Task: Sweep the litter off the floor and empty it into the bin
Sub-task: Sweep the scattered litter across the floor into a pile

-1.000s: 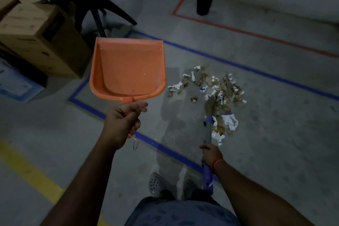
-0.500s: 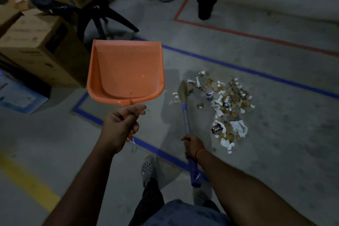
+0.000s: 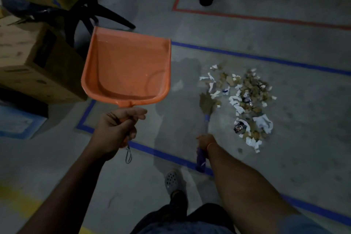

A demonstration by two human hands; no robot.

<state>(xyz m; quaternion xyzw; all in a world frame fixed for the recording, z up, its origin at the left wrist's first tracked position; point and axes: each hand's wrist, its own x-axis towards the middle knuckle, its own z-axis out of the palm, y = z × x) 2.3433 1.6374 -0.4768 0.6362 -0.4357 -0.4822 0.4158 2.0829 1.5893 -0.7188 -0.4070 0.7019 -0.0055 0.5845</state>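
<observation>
Gripping broom [image 3: 206,108] | right hand [image 3: 206,141] fingers | litter [image 3: 245,100] beyond bristles

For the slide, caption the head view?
Left hand holds dustpan; right hand sweeps broom beside litter.

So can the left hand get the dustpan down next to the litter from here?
Probably yes. The left hand holds the dustpan up, empty, and only bare floor lies between it and the litter. The broom sits at the pile's near edge.
</observation>
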